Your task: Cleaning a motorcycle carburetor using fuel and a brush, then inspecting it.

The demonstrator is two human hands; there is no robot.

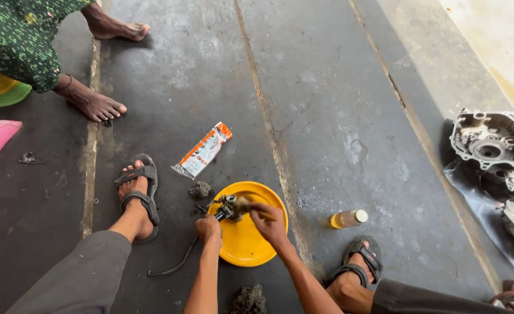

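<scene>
The grey concrete floor [338, 116] fills the view, crossed by long seams. At the right edge, bare metal engine casings [492, 142] lie on dark plastic sheet, partly cut off by the frame. A second person in green patterned cloth [18, 35] stands barefoot at top left, seen only from the knees down.

A round yellow dish [248, 244] sits on the floor between the wearer's sandalled feet. Both forearms reach forward over its near rim. The left hand [209, 228] is closed around a small grimy metal engine part [228, 207], holding it above the dish's left side. The right hand [270, 224] is curled over a brush [244, 203] whose bristles touch the part; the handle is mostly hidden by the fingers.

An orange-and-white sachet [201, 152] lies just beyond the dish, a small bottle of yellow liquid [347, 218] to its right, a dirty rag wad [199, 189] to its left.
</scene>
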